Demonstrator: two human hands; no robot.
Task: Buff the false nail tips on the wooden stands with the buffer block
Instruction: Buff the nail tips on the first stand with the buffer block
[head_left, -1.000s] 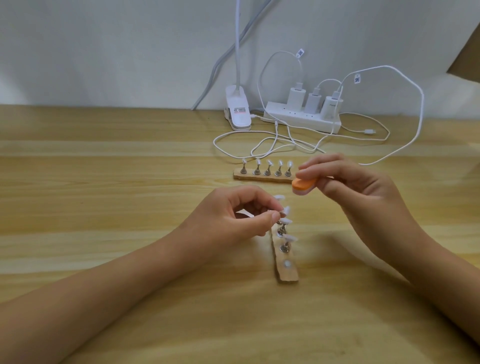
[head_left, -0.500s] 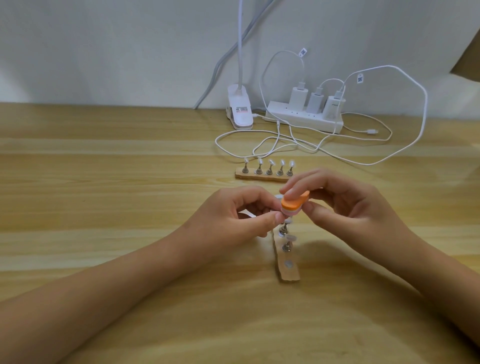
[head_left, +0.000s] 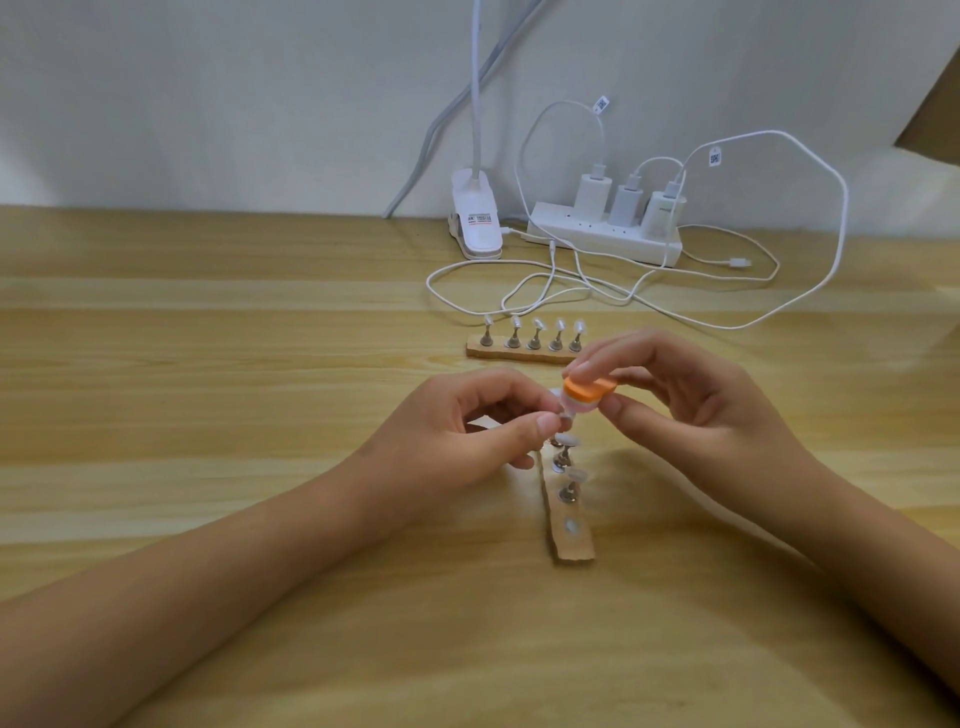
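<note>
Found nail tip (head_left: 562, 415) over far end of near stand (head_left: 574, 545), pinched between thumb and forefinger of left hand (head_left: 467, 431); seated or lifted off, cannot tell. Found buffer block (head_left: 589, 391) just right of it, touching, long axis crosswise to stand, gripped by right hand (head_left: 696, 415), fingers curled over, thumb under. Against one second earlier: brought down from beside far stand (head_left: 519, 354) onto tip.

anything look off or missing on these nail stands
One thing: the near wooden stand shows only a pale round spot at its nearest end, with no upright post or tip like its other places. The far stand holds five tips in a row.
</note>
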